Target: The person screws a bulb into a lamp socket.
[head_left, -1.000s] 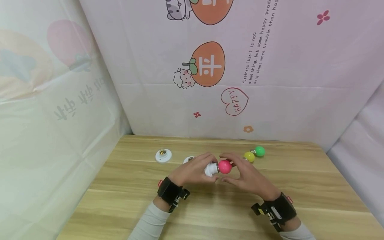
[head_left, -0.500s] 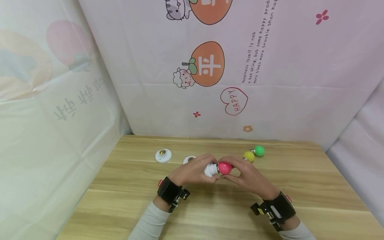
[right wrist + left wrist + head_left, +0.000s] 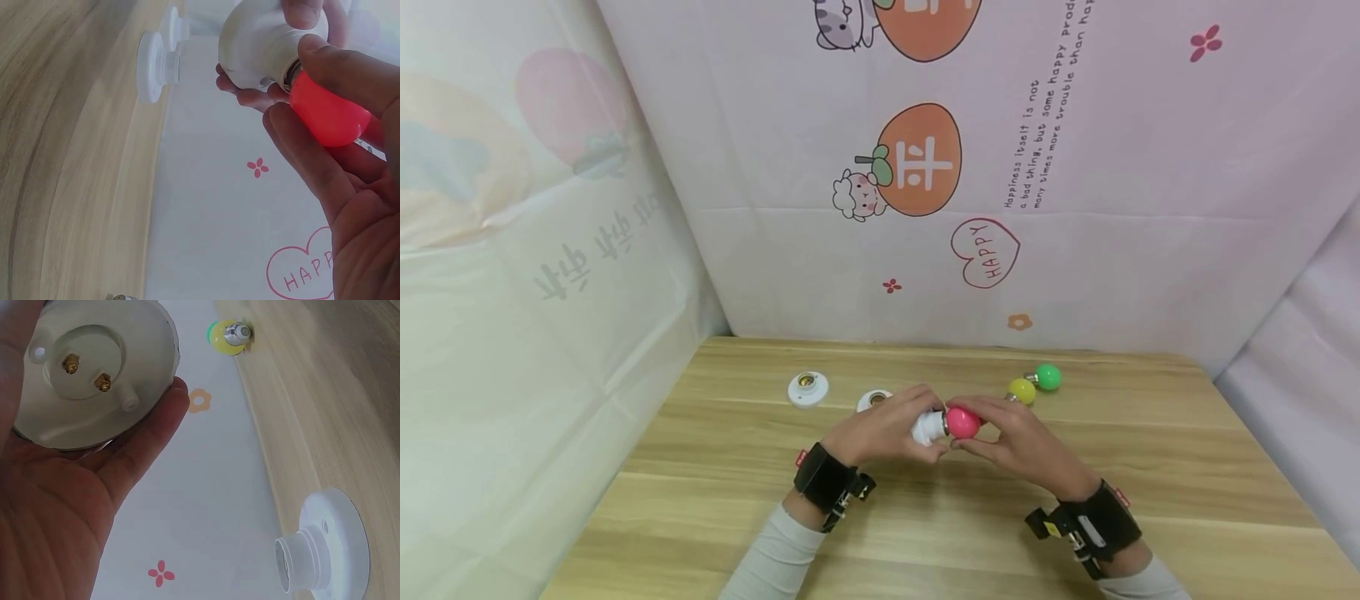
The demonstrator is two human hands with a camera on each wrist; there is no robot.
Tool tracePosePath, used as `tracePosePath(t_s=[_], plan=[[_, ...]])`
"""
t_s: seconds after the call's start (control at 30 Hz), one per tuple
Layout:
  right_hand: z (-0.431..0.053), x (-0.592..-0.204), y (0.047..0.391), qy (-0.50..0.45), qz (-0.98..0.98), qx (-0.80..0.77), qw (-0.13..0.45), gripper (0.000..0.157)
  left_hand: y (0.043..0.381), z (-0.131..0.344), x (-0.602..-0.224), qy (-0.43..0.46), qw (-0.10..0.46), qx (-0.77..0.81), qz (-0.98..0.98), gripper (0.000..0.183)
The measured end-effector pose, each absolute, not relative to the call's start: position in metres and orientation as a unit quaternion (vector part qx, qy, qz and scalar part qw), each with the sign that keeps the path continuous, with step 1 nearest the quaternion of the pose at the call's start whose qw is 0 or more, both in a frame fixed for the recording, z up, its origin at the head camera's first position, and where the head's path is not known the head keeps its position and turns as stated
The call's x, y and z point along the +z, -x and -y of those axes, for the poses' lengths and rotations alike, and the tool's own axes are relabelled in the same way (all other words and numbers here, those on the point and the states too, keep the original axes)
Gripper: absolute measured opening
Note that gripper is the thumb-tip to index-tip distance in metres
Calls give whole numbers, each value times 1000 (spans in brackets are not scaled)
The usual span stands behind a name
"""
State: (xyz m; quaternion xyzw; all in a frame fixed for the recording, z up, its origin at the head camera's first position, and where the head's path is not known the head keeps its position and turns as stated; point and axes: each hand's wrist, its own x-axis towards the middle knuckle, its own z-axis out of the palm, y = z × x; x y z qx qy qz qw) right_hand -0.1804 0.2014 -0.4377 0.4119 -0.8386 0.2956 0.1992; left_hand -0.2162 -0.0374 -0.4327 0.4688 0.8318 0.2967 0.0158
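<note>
Lower centre of frame: your left grip [image 3: 887,427] is holding the white lamp holder [image 3: 928,427], fingers bent round its rim; your right grip [image 3: 1022,442] is pinching the pink bulb [image 3: 962,422] at the holder's mouth, spread to bulb width. Bulb's looking light, slick, probably fragile: favour gently cupping its widest part, bracing the stiff holder.

Left hand [image 3: 56,506] gripping a white socket [image 3: 90,350], brass screws [image 3: 103,382] on show, second socket [image 3: 334,544] on the bench [image 3: 312,425], yellow bulb [image 3: 222,339] too
</note>
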Motion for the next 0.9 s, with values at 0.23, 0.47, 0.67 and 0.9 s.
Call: tracePosePath(t_s=[0.23,0.47,0.67,0.9], plan=[[-202,-435,178,-403,846,302,177,51,216,36,-433,-477,9,294,-828,38],[-201,-436,178,-401,843,308,181,49,216,34,-433,-486,1,277,-829,38],[-201,-437,178,-392,849,309,175,48,217,34,-434,-485,-6,268,-832,38],[-201,-439,180,-373,862,285,190,53,218,34,-434,-484,-40,239,-841,38]])
